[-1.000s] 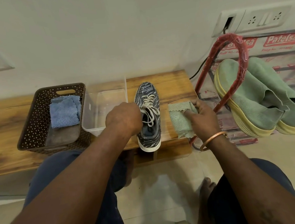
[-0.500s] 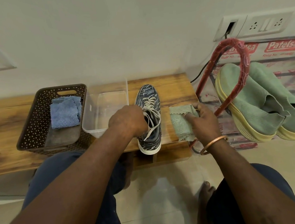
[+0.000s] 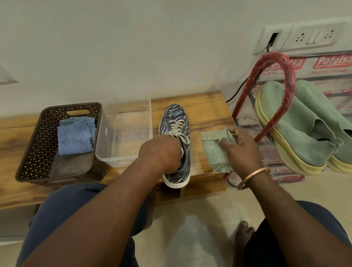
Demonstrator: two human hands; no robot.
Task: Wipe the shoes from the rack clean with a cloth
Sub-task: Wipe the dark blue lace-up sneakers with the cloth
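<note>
- Risk: the patterned sneaker (image 3: 175,120) sat mid-frame on the wooden bench (image 3: 207,107), toe to the wall and heel poking past the front edge. If the grip loosened or a wipe pushed it toward the person, it looked likely to tip onto the floor.
- Risk: laces lay loose over the tongue. The cloth could snag them and drag the shoe sideways.
- Risk: the clear tub (image 3: 126,137) stood just left of the sneaker in frame. A hard sideways stroke could knock the shoe or a wrist into it. Couldn't tell if it held water.
- Risk: the green cloth (image 3: 214,151) was bunched and partly resting on the bench, right of the sneaker and not touching it. It was held at one side only, so it could slip or fold up mid-wipe.
- Left hand (image 3: 161,153): centre frame, knuckles up, fingers curled into the sneaker's opening and gripping it at the collar. Fingertips hidden.
- Right hand (image 3: 242,148): right of centre, thumb and fingers closed on the green cloth. The wrist with the bangle (image 3: 252,177) was near the bench's right end, close to the red rack (image 3: 289,74).
- Green shoes (image 3: 302,126) leaned on the rack at right of frame, not yet handled. Wiping hardly started, my guess.
- Left of frame: brown basket (image 3: 38,154) with a blue cloth (image 3: 75,138) inside, well apart from both hands.
</note>
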